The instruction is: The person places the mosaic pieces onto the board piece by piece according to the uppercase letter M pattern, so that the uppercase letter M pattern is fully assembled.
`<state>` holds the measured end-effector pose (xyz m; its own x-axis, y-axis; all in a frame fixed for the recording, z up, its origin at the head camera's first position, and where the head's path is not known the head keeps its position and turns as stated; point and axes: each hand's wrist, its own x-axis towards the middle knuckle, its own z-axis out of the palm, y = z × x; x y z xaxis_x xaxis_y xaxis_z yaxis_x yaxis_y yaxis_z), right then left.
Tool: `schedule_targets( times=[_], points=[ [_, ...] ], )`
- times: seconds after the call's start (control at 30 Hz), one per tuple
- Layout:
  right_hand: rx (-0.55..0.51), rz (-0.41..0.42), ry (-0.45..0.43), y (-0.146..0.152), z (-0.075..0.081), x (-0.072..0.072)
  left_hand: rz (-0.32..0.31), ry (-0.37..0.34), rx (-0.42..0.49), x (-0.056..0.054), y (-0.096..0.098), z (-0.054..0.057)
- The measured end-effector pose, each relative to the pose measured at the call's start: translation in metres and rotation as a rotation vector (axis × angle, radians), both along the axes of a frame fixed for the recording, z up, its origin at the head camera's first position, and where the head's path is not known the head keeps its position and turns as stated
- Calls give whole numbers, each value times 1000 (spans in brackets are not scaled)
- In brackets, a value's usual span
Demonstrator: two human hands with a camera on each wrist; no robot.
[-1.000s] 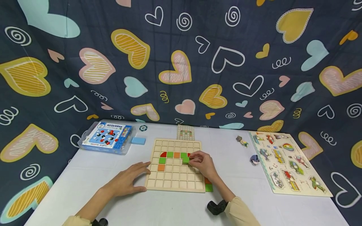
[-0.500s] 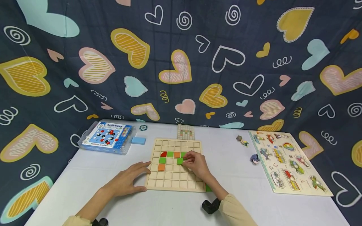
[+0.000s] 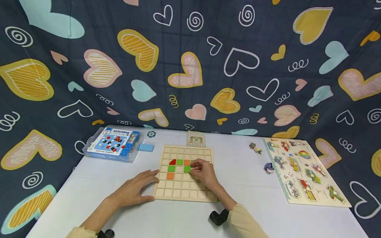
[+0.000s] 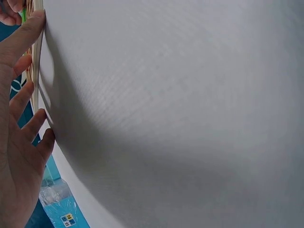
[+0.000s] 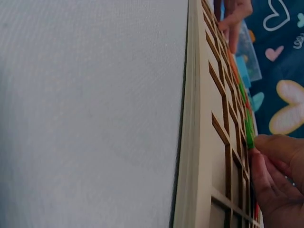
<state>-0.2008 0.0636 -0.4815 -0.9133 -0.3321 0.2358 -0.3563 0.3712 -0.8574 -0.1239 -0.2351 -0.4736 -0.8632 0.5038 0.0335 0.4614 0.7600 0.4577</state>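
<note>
A wooden grid board (image 3: pixel 186 189) lies mid-table in the head view. Along one row sit a red rounded tile (image 3: pixel 172 162), a green tile (image 3: pixel 180 162) and an orange tile (image 3: pixel 187 162). Below the red one come another green tile (image 3: pixel 171 168) and an orange tile (image 3: pixel 170 176). My right hand (image 3: pixel 205 173) pinches a green square tile (image 3: pixel 187 169) at its right side, over the board; whether the tile is seated cannot be told. My left hand (image 3: pixel 138 187), fingers spread, rests at the board's left edge. The right hand hides the cells to the right of the pinched tile.
Behind the board lies a pattern card (image 3: pixel 195 138). At back left are a plastic case (image 3: pixel 113 143), a blue block (image 3: pixel 146 147) and a round chip (image 3: pixel 151 134). On the right lie a picture puzzle board (image 3: pixel 306 172) and small figures (image 3: pixel 268 167). A green piece (image 3: pixel 218 199) peeks out by the board's lower right corner.
My right hand has carried the pinched green tile leftward across the board, to below the orange tile in the row. The left hand stays in place.
</note>
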Motion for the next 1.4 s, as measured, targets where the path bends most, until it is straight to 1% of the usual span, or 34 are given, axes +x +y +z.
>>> schedule_targets(
  times=[0.13,0.27,0.37,0.43,0.57,0.7,0.8,0.87,0.93,1.03,1.17,1.3,1.4],
  points=[
    [-12,-10,-3,-3,-1,0,0,2,-2,0,0,0],
    [-45,0,-17,-4,0,0,4,6,-1,1,1,1],
    [-66,10,-34,-1,2,2,4,5,-4,1,2,1],
    [-71,2,-51,5,4,4,3,3,-6,0,2,0],
    [-70,-34,-90,25,10,10,1,4,-8,0,2,0],
    [-64,-102,-164,54,15,17,5,5,-7,0,1,0],
    [-46,-149,-201,76,15,25,9,1,-8,0,1,0],
    [-33,-164,-215,90,14,32,10,0,-9,0,1,0],
    [-29,-156,-230,103,12,40,10,-2,-9,0,1,0],
    [-33,-122,-237,117,9,53,7,3,-8,0,1,0],
    [-53,-70,-243,127,5,67,2,21,-10,0,0,-1],
    [-66,-41,-253,126,2,72,1,31,-8,-1,0,-1],
    [-64,-62,-245,123,2,72,-2,29,0,0,0,-2]
  ],
)
